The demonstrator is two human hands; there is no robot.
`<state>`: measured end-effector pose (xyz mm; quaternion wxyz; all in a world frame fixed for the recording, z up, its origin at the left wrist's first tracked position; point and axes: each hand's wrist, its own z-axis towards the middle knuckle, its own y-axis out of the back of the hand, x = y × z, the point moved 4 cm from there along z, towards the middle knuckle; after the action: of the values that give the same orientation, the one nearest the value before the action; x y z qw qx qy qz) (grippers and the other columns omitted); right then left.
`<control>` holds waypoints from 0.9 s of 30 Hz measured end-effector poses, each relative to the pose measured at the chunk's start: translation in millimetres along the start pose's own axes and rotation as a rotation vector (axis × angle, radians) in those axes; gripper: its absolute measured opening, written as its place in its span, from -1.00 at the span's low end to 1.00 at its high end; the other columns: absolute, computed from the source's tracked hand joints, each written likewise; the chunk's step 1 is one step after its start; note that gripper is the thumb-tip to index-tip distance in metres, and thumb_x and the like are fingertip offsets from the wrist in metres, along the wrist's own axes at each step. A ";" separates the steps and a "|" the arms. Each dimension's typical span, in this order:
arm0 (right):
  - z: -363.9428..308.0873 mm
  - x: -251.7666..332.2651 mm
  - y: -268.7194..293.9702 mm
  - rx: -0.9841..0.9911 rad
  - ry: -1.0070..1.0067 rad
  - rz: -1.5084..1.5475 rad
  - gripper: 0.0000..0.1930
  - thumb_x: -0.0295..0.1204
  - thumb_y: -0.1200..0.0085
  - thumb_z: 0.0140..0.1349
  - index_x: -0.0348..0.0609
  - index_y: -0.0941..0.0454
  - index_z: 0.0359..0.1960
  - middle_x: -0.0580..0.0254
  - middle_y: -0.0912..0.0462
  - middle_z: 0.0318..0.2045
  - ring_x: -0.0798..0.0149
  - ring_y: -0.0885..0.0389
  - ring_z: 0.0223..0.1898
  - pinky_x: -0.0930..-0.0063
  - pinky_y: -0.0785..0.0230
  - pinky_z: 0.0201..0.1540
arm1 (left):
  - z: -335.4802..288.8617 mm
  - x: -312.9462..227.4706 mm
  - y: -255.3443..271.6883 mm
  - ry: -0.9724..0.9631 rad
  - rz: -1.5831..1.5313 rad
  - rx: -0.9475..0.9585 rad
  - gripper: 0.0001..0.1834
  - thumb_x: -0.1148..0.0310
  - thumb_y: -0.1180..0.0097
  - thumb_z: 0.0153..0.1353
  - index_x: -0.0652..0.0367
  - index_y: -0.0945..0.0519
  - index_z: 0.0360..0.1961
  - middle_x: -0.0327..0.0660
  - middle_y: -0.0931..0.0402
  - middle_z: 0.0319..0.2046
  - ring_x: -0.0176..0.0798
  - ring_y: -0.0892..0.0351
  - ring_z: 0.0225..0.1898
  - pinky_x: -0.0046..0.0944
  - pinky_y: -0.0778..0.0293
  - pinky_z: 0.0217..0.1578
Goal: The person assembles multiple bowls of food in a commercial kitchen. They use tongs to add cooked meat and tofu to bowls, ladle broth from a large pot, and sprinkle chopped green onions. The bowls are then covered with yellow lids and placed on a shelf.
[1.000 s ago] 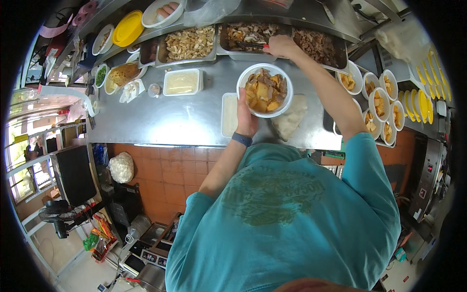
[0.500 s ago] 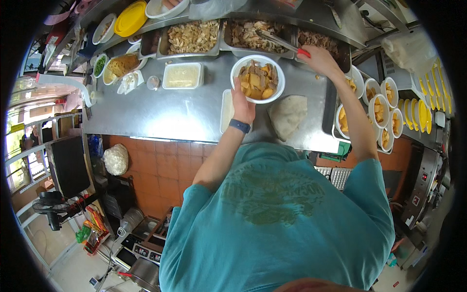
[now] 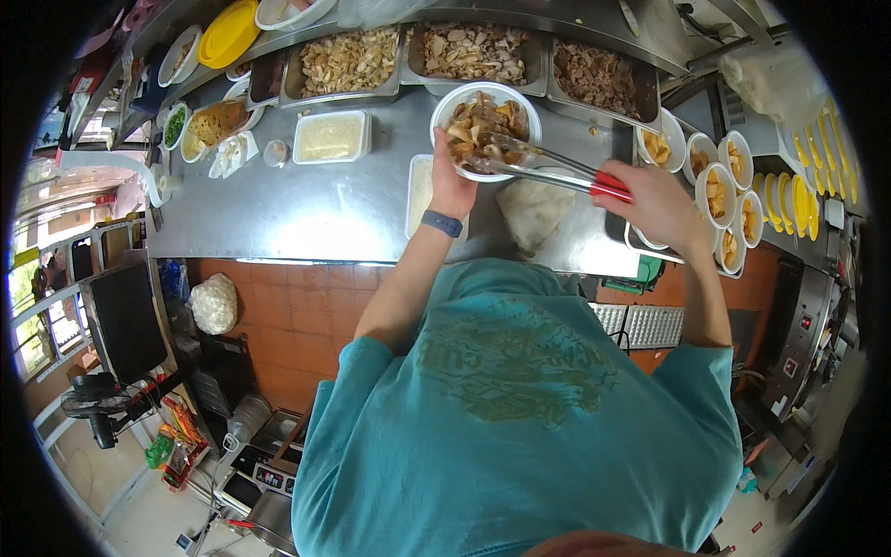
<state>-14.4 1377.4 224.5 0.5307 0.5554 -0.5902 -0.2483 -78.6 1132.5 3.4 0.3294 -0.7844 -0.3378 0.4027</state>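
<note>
My left hand (image 3: pixel 452 186) grips the near left side of a round white bowl (image 3: pixel 534 116), held over the steel counter. Chunks of meat and yellow-orange pieces (image 3: pixel 473 116) fill the bowl. In my right hand (image 3: pixel 657 206) are metal tongs (image 3: pixel 557 176) with red grips; their tips are down in the food. Beneath and to the right of the bowl lies a crumpled pale cloth (image 3: pixel 534 218) on the counter. Partly behind my left wrist sits a clear rectangular container (image 3: pixel 419 195).
Metal trays of chopped meat, one at the left (image 3: pixel 343 65), one in the middle (image 3: pixel 473 54) and one at the right (image 3: pixel 594 79), line the counter's far edge. Several white bowls (image 3: pixel 715 195) stand at right, beside stacked yellow lids (image 3: pixel 784 204). A lidded rectangular container (image 3: pixel 331 136) sits left.
My right hand has brought the tongs from the far meat trays down and toward me, into the bowl's food. My left hand still holds the bowl.
</note>
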 end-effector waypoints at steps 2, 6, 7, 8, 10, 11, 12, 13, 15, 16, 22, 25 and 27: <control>-17.7 -5.7 20.3 -0.047 -0.010 0.088 -0.62 -0.06 -0.17 0.29 -0.08 -0.60 -0.07 -0.02 -0.70 -0.30 -0.12 -0.64 -0.28 0.07 -0.44 -0.17 | -3.8 -2.2 -0.6 -0.009 0.042 0.036 -0.29 -0.19 0.20 0.48 0.11 -0.28 0.41 -0.18 -0.38 0.33 -0.14 -0.34 0.34 -0.07 -0.26 0.36; -25.0 -6.8 33.6 -0.139 -0.017 0.125 -0.65 -0.08 -0.15 0.32 -0.09 -0.60 -0.11 -0.02 -0.70 -0.35 -0.14 -0.64 -0.29 0.09 -0.45 -0.19 | -5.3 -4.5 1.9 -0.029 0.167 0.087 -0.33 -0.15 0.17 0.50 0.10 -0.27 0.40 -0.21 -0.38 0.32 -0.17 -0.37 0.32 -0.09 -0.31 0.33; -19.2 -4.1 27.3 -0.130 -0.014 0.164 -0.66 -0.09 -0.15 0.32 -0.08 -0.60 -0.11 -0.01 -0.70 -0.37 -0.14 -0.64 -0.30 0.08 -0.45 -0.20 | -4.9 -3.4 3.1 -0.031 0.205 0.068 -0.35 -0.12 0.16 0.50 0.09 -0.27 0.40 -0.22 -0.38 0.31 -0.18 -0.38 0.31 -0.10 -0.33 0.31; -12.9 -1.5 19.7 -0.133 -0.019 0.210 -0.67 -0.10 -0.15 0.32 -0.08 -0.60 -0.11 0.00 -0.69 -0.38 -0.14 -0.64 -0.30 0.08 -0.45 -0.21 | -5.1 -2.6 2.5 -0.033 0.230 0.089 -0.35 -0.12 0.16 0.50 0.10 -0.26 0.40 -0.21 -0.38 0.31 -0.18 -0.38 0.31 -0.10 -0.33 0.31; -5.8 7.1 -0.2 -0.092 0.000 0.120 -0.68 -0.10 -0.14 0.33 -0.07 -0.60 -0.09 0.01 -0.69 -0.41 -0.12 -0.64 -0.33 0.07 -0.44 -0.22 | -8.4 -2.4 3.1 -0.036 0.289 0.075 -0.33 -0.13 0.15 0.50 0.11 -0.25 0.41 -0.19 -0.38 0.31 -0.18 -0.38 0.31 -0.10 -0.33 0.31; -7.0 10.3 -5.7 -0.095 0.030 0.068 -0.68 -0.10 -0.14 0.33 -0.06 -0.60 -0.09 0.01 -0.69 -0.41 -0.12 -0.64 -0.32 0.06 -0.44 -0.22 | -10.9 -4.0 2.0 -0.028 0.262 0.093 -0.33 -0.14 0.15 0.50 0.12 -0.25 0.41 -0.19 -0.37 0.31 -0.17 -0.38 0.31 -0.10 -0.33 0.31; -7.8 11.2 -11.3 -0.047 0.039 0.018 -0.68 -0.11 -0.14 0.33 -0.06 -0.60 -0.08 0.01 -0.69 -0.41 -0.12 -0.64 -0.32 0.06 -0.44 -0.22 | -14.2 -6.6 0.9 -0.024 0.233 0.109 -0.32 -0.15 0.15 0.49 0.12 -0.25 0.41 -0.19 -0.37 0.31 -0.16 -0.38 0.31 -0.10 -0.33 0.31; -12.1 8.9 -12.3 -0.039 0.000 -0.006 -0.70 -0.13 -0.14 0.34 -0.06 -0.60 -0.07 0.01 -0.68 -0.42 -0.11 -0.64 -0.32 0.05 -0.44 -0.21 | -18.2 -10.8 -0.3 -0.022 0.203 0.129 -0.31 -0.16 0.15 0.49 0.12 -0.25 0.41 -0.18 -0.37 0.31 -0.16 -0.38 0.31 -0.09 -0.33 0.31; -19.1 4.7 -6.9 -0.092 -0.007 0.080 -0.70 -0.16 -0.14 0.34 -0.08 -0.60 -0.08 0.01 -0.68 -0.43 -0.09 -0.64 -0.35 0.09 -0.44 -0.24 | -27.7 -21.5 -0.4 0.016 0.119 0.129 -0.28 -0.19 0.16 0.48 0.12 -0.25 0.42 -0.18 -0.36 0.32 -0.14 -0.37 0.32 -0.08 -0.32 0.32; -20.3 0.7 -2.9 -0.103 -0.037 0.130 -0.71 -0.17 -0.15 0.34 -0.09 -0.60 -0.08 0.00 -0.68 -0.43 -0.08 -0.64 -0.37 0.11 -0.44 -0.26 | -33.1 -27.5 -0.3 0.032 0.078 0.131 -0.27 -0.20 0.17 0.47 0.11 -0.24 0.42 -0.18 -0.36 0.33 -0.13 -0.37 0.33 -0.07 -0.32 0.33; 12.4 -0.3 9.4 -0.240 -0.133 0.344 -0.72 -0.21 -0.12 0.39 -0.16 -0.60 -0.10 0.06 -0.59 -0.54 0.18 -0.59 -0.54 0.33 -0.40 -0.38 | -60.9 -66.6 14.4 -0.079 0.144 -0.009 -0.26 -0.20 0.18 0.48 0.18 -0.24 0.41 -0.12 -0.34 0.35 -0.12 -0.36 0.33 -0.09 -0.31 0.34; 34.2 20.9 -0.5 -0.131 -0.193 0.360 -0.72 -0.19 -0.11 0.39 -0.13 -0.61 -0.08 0.04 -0.64 -0.49 0.13 -0.67 -0.46 0.27 -0.46 -0.32 | -76.3 -88.0 34.7 -0.174 0.176 -0.067 -0.29 -0.15 0.15 0.49 0.19 -0.24 0.40 -0.12 -0.35 0.33 -0.13 -0.37 0.32 -0.11 -0.31 0.33; 45.6 54.1 -10.2 -0.102 0.003 0.242 -0.71 -0.18 -0.11 0.38 -0.13 -0.60 -0.10 0.02 -0.67 -0.46 0.03 -0.69 -0.40 0.19 -0.47 -0.28 | -84.1 -99.8 51.5 -0.245 0.184 -0.144 -0.33 -0.08 0.05 0.48 0.19 -0.26 0.38 -0.12 -0.39 0.27 -0.15 -0.40 0.29 -0.13 -0.33 0.30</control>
<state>-41.8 1311.6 220.2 0.5853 0.4529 -0.6385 -0.2113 -37.8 1003.9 42.2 0.1907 -0.7785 -0.3302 0.4985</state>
